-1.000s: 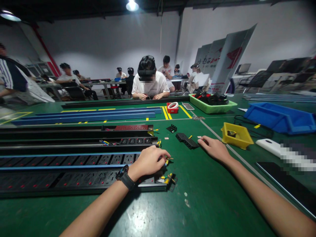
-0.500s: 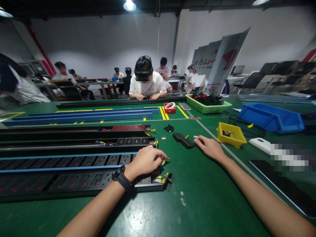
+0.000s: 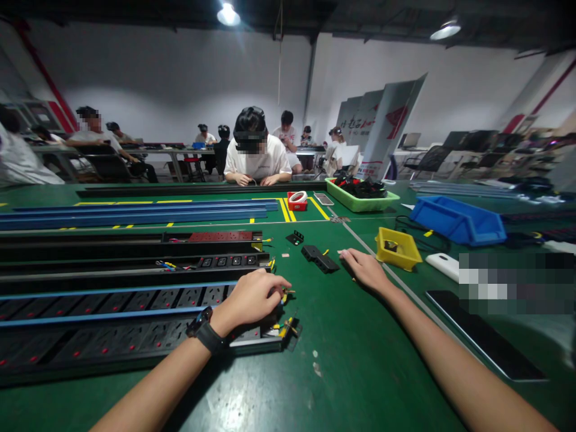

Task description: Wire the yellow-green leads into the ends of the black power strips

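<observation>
My left hand (image 3: 252, 297) rests over the right end of the blue-edged socket strip (image 3: 135, 302), fingers bent together at its wire ends; what they grip is too small to tell. To the right, my right hand (image 3: 363, 267) is on the green table with its fingertips pressed together at a small pale piece (image 3: 342, 254). Just left of those fingertips lies a black two-part block (image 3: 320, 258). A second socket strip (image 3: 148, 336) is nearest me, with yellow-tipped wires (image 3: 285, 327) at its right end.
Beyond are two dark channels (image 3: 225, 242), blue rails (image 3: 139, 211) and a red box (image 3: 297, 203). On the right stand a green basket (image 3: 362, 203), a yellow bin (image 3: 398, 252), a blue bin (image 3: 459, 222) and a black phone-like slab (image 3: 481, 336). A person (image 3: 257, 156) sits opposite.
The view has turned slightly right, so things sit further left. My right fingertips now meet the small pale piece. My left hand stays at the strip's end.
</observation>
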Available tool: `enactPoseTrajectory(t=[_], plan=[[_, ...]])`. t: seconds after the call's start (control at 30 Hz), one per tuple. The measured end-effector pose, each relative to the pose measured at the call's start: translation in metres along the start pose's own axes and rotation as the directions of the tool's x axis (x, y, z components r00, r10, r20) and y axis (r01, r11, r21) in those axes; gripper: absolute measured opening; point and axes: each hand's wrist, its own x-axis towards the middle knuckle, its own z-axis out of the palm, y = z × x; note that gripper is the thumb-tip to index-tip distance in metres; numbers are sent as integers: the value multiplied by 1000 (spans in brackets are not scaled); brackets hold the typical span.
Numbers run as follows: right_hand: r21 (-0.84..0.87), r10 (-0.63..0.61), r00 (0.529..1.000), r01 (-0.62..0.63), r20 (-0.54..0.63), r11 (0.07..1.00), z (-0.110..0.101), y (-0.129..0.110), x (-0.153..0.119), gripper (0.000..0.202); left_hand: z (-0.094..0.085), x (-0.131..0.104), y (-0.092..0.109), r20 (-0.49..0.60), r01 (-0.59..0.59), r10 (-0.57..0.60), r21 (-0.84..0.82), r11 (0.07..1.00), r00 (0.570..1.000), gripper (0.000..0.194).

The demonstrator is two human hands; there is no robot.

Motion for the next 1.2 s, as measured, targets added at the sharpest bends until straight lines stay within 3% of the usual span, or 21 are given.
enactPoseTrajectory(t=[0.1,0.27,0.47,0.7,1.07,1.2], plan=[[9,-27,1000,27,5,1000,-6,-9,-3,46,0,0,0,-9,4,-4,3,1000,1000,38],[-228,-4,997,22,78,974,-6,-46,-13,53,0,-1,0,-22,-1,1,-15,1000,1000,36],[-393,17,991,36,130,919,3,-72,-23,38,1,-2,0,-25,-6,5,-15,1000,1000,36],[-157,-64,983,91,171,983,3,-67,-22,32,3,-2,-1,-32,8,-9,-33,999,999,37],[186,53,992,-31,-117,982,2,-61,-15,31,1,-2,0,-31,3,-4,-36,999,1000,37],[226,-23,991,54,-135,973,3,-65,-16,38,2,-1,-1,-29,1,-2,-30,1000,1000,37]])
